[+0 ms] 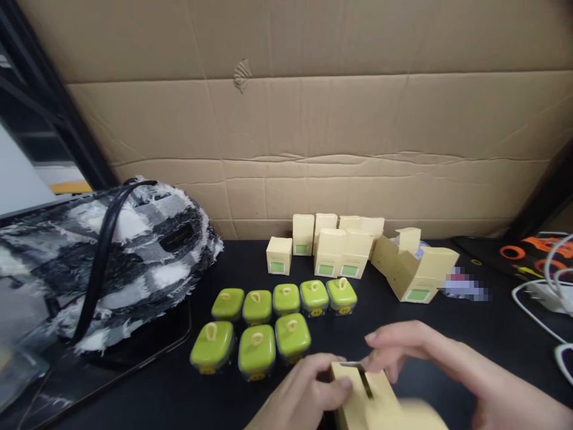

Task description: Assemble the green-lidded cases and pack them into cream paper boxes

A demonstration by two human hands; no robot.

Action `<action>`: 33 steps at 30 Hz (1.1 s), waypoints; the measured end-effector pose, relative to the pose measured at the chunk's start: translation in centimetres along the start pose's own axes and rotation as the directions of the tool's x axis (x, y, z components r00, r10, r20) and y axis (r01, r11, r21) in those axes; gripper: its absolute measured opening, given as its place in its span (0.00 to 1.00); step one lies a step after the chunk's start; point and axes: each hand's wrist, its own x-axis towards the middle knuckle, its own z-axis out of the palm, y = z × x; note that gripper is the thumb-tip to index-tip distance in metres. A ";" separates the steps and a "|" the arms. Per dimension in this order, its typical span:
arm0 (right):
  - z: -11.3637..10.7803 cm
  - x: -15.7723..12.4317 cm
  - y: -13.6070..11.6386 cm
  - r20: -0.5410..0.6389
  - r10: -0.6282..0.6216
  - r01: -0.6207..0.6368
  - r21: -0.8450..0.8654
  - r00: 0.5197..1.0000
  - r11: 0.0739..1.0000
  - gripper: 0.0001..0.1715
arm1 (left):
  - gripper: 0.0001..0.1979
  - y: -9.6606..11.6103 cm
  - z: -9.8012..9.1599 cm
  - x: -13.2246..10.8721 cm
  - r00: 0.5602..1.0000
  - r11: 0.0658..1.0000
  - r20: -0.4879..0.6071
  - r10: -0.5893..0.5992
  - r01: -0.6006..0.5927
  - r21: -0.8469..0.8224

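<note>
A cream cardboard box [385, 389] lies near the front edge of my view, with a dark slit across its upper face. My left hand [304, 391] grips its left side, thumb on top. At the far right corner of that box, my right hand [414, 346] is bent, its fingertips at the flap edge; the exact pinch is partly hidden. Beyond my hands, several small clear containers with green lids stand in two rows, among them a front one [256, 351] and a back one [342, 294]. Each lid carries a pale yellow loop.
Several upright cream boxes [330, 254] and a smaller box [279, 255] stand against the cardboard wall [313, 119]. An opened larger box [418, 278] sits right of them. A shaggy black-and-white bag [147, 251] occupies the left. White cables [561, 358] and orange-handled tools [514, 253] lie right.
</note>
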 end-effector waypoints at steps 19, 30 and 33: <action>1.0 0.9 -0.5 0.100 0.349 -0.363 0.248 0.932 0.898 0.14 | 0.35 0.7 -1.4 -0.3 0.986 0.986 0.017 0.165 -0.165 -0.007; 1.8 1.1 -0.3 0.188 0.345 -0.393 0.411 0.920 0.823 0.10 | 0.32 0.7 -1.3 -0.2 0.991 0.995 0.087 0.099 -0.101 0.017; 1.6 1.2 -0.2 0.233 0.315 -0.390 0.475 0.920 0.789 0.12 | 0.35 2.2 -2.8 0.5 0.989 0.994 0.108 0.098 -0.103 0.036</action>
